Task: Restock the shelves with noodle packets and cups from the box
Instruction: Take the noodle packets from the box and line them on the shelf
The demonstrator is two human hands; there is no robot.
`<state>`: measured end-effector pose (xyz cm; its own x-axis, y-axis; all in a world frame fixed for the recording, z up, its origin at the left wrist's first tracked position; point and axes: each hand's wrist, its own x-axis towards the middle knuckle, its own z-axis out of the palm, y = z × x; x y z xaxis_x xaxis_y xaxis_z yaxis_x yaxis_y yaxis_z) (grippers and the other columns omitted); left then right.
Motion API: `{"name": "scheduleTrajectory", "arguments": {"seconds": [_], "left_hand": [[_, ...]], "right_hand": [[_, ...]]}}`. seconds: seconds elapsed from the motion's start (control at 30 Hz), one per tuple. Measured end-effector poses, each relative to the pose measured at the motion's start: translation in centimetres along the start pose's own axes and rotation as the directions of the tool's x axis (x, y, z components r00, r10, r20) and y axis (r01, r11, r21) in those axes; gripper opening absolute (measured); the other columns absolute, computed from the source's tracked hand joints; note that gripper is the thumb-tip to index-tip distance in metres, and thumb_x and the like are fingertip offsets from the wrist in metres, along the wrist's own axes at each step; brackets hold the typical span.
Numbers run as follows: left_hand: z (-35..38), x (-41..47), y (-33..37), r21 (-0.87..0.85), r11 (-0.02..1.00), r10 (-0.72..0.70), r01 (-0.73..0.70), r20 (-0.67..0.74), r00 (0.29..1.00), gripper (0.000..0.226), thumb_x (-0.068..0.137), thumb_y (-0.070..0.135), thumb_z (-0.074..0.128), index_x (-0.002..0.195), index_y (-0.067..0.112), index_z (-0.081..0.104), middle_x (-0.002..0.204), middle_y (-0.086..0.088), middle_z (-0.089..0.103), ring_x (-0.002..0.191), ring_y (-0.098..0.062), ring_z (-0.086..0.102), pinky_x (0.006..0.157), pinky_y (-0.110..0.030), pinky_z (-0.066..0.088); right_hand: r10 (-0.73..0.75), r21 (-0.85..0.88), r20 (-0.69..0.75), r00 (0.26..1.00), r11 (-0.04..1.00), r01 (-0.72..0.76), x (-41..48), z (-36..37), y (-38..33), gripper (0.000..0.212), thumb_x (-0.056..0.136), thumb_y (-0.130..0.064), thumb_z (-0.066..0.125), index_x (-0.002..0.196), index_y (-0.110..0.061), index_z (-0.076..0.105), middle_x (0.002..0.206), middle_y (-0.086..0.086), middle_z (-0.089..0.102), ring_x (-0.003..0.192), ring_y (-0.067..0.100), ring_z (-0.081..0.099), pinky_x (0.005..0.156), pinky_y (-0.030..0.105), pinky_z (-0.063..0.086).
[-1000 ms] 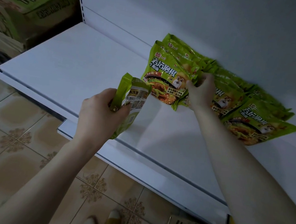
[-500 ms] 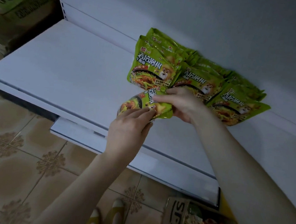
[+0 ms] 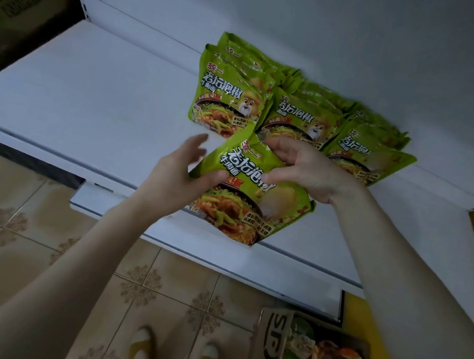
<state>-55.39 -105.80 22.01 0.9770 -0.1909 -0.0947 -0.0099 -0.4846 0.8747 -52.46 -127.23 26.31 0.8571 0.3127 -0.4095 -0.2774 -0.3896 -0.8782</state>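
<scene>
Green noodle packet (image 3: 241,208), face-up, tilted above white shelf (image 3: 93,93)

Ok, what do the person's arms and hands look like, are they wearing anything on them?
The left arm and right arm are bare to the frame edge, no sleeves. The left hand and right hand are bare too: no gloves, watch, bracelet or ring visible.

One packet (image 3: 252,198) is before the packet rows (image 3: 302,119) on the shelf (image 3: 93,99), box (image 3: 272,342) below.
</scene>
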Motion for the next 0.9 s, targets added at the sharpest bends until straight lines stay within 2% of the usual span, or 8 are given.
{"name": "scheduleTrajectory", "arguments": {"seconds": [0.1, 0.2, 0.3, 0.37, 0.5, 0.7, 0.8, 0.9], "left_hand": [[1.2, -0.3, 0.7, -0.098, 0.995, 0.028, -0.022, 0.055, 0.998, 0.058, 0.071, 0.055, 0.057, 0.118, 0.020, 0.056, 0.103, 0.003, 0.065, 0.094, -0.013, 0.064, 0.079, -0.035, 0.053], [3.1, -0.7, 1.0, -0.180, 0.983, 0.021, -0.019, 0.007, 1.000, 0.047, 0.074, 0.048, 0.052, 0.111, 0.019, 0.055, 0.100, 0.000, 0.066, 0.091, -0.014, 0.065, 0.076, -0.035, 0.054], [5.3, -0.9, 1.2, -0.265, 0.964, -0.017, -0.006, -0.084, 0.996, 0.038, 0.077, 0.045, 0.050, 0.107, 0.021, 0.052, 0.095, 0.007, 0.063, 0.088, -0.012, 0.063, 0.074, -0.030, 0.054], [6.7, -0.7, 1.3, -0.320, 0.947, -0.046, -0.007, -0.159, 0.986, 0.030, 0.085, 0.039, 0.055, 0.108, 0.020, 0.051, 0.092, 0.010, 0.061, 0.085, -0.008, 0.061, 0.069, -0.027, 0.052], [9.7, 0.0, 1.5, -0.372, 0.928, -0.079, -0.021, -0.250, 0.965, 0.022, 0.094, 0.033, 0.049, 0.111, 0.019, 0.049, 0.095, 0.011, 0.059, 0.085, -0.005, 0.059, 0.068, -0.023, 0.049], [12.5, 1.9, 1.1, -0.287, 0.958, -0.071, -0.014, -0.283, 0.956, 0.026, 0.096, 0.028, 0.043, 0.117, 0.013, 0.049, 0.095, 0.010, 0.057, 0.086, -0.007, 0.057, 0.068, -0.012, 0.047], [13.2, 3.3, 0.4, -0.219, 0.976, -0.066, 0.004, -0.278, 0.958, 0.037, 0.096, 0.031, 0.043, 0.127, 0.010, 0.047, 0.103, 0.006, 0.056, 0.094, -0.012, 0.055, 0.069, -0.021, 0.046], [13.9, 4.5, -0.9, -0.108, 0.994, -0.064, 0.034, -0.286, 0.956, 0.050, 0.094, 0.037, 0.044, 0.137, 0.011, 0.039, 0.126, -0.003, 0.054, 0.115, -0.019, 0.050, 0.090, -0.035, 0.045]], "right_hand": [[-0.041, -0.005, 0.013, 0.999, 0.999, 0.041, -0.5, -1.0, 0.6, 0.047, 0.072, 0.012, 0.066, 0.102, -0.023, 0.057, 0.102, -0.005, 0.064, 0.098, 0.006, 0.060, 0.085, 0.020, 0.051], [-0.089, -0.044, -0.023, 0.996, 0.995, 0.088, -1.0, -2.6, 1.7, 0.038, 0.075, 0.002, 0.069, 0.098, -0.026, 0.059, 0.104, -0.007, 0.063, 0.102, 0.002, 0.058, 0.087, 0.020, 0.050], [-0.159, -0.070, -0.185, 0.970, 0.986, 0.148, -1.7, -4.9, 3.4, 0.018, 0.081, -0.013, 0.066, 0.090, -0.028, 0.060, 0.096, -0.013, 0.063, 0.089, -0.006, 0.060, 0.079, 0.014, 0.050], [-0.111, 0.049, -0.334, 0.936, 0.990, 0.135, -2.3, -6.1, 5.3, 0.007, 0.081, -0.026, 0.065, 0.086, -0.028, 0.061, 0.092, -0.010, 0.064, 0.088, 0.003, 0.062, 0.082, 0.024, 0.051], [-0.026, 0.287, -0.237, 0.971, 0.953, 0.095, -2.8, -6.4, 9.5, 0.053, 0.056, -0.051, 0.080, 0.098, -0.024, 0.062, 0.098, -0.004, 0.070, 0.095, 0.015, 0.067, 0.080, 0.034, 0.056], [-0.144, 0.092, -0.414, 0.899, 0.976, 0.199, -1.1, -4.9, 12.1, 0.031, 0.075, -0.017, 0.075, 0.103, -0.021, 0.063, 0.104, 0.001, 0.069, 0.101, 0.016, 0.064, 0.092, 0.039, 0.049], [-0.162, 0.079, -0.476, 0.865, 0.971, 0.226, 0.0, -4.9, 13.2, 0.028, 0.077, -0.010, 0.072, 0.098, -0.027, 0.062, 0.103, -0.002, 0.068, 0.100, 0.015, 0.064, 0.093, 0.039, 0.050], [-0.173, 0.106, -0.515, 0.840, 0.959, 0.262, 1.0, -5.6, 13.9, 0.030, 0.078, -0.009, 0.071, 0.104, -0.021, 0.062, 0.105, 0.002, 0.068, 0.102, 0.018, 0.064, 0.094, 0.042, 0.050]]}}
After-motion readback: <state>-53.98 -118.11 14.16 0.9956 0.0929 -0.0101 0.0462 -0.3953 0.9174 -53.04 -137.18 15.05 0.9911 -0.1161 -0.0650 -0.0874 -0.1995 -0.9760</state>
